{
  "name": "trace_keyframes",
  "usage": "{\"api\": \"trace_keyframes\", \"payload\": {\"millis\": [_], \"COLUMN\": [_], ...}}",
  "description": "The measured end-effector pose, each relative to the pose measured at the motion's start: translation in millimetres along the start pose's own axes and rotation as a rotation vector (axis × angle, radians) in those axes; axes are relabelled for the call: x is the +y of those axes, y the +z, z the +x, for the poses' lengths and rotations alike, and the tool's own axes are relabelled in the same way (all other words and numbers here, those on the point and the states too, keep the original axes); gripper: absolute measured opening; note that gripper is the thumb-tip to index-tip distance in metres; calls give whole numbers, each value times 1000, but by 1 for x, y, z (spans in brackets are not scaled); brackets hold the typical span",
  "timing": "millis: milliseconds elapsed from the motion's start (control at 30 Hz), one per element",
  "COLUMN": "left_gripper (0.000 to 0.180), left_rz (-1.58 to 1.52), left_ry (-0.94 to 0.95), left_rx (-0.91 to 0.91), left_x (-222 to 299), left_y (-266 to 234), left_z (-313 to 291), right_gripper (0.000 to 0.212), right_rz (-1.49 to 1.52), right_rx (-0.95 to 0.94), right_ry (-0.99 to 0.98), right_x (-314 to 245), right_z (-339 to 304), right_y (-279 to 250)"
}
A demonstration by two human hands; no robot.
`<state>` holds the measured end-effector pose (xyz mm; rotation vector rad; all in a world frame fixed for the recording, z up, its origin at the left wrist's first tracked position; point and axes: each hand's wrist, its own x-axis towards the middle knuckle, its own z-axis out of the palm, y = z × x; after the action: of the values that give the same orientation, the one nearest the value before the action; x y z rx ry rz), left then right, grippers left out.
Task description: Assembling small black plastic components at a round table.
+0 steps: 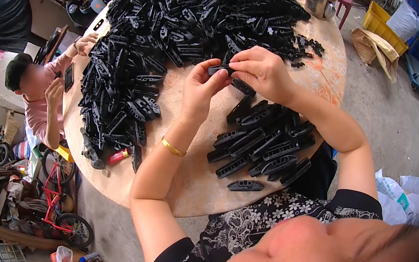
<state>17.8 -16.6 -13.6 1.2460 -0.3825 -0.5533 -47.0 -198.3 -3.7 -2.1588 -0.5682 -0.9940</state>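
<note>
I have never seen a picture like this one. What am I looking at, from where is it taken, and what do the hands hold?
A camera worn on a person's head looks down, so the round picture bends at its rim. The left hand and right hand together hold one small black plastic part above a round table. A big heap of black parts covers the far side; a smaller pile lies near the person. A metal cup stands at the edge. Another person sits on the left.

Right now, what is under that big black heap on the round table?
Only the round table shows, around the edges of the big heap of black plastic parts. Whatever lies beneath the heap is covered, so I cannot tell.
</note>
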Motion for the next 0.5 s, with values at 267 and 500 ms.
{"api": "trace_keyframes", "payload": {"millis": [267,500], "left_gripper": [32,31], "left_rz": [472,616], "left_ry": [309,341], "left_rx": [36,-22], "left_x": [17,15], "left_y": [12,20], "left_z": [-9,-11], "right_gripper": [31,26], "right_rz": [481,805], "right_rx": [-321,-239], "right_ry": [627,621], "right_x": [-4,22], "right_z": [4,2], "right_y": [-9,-3]}}
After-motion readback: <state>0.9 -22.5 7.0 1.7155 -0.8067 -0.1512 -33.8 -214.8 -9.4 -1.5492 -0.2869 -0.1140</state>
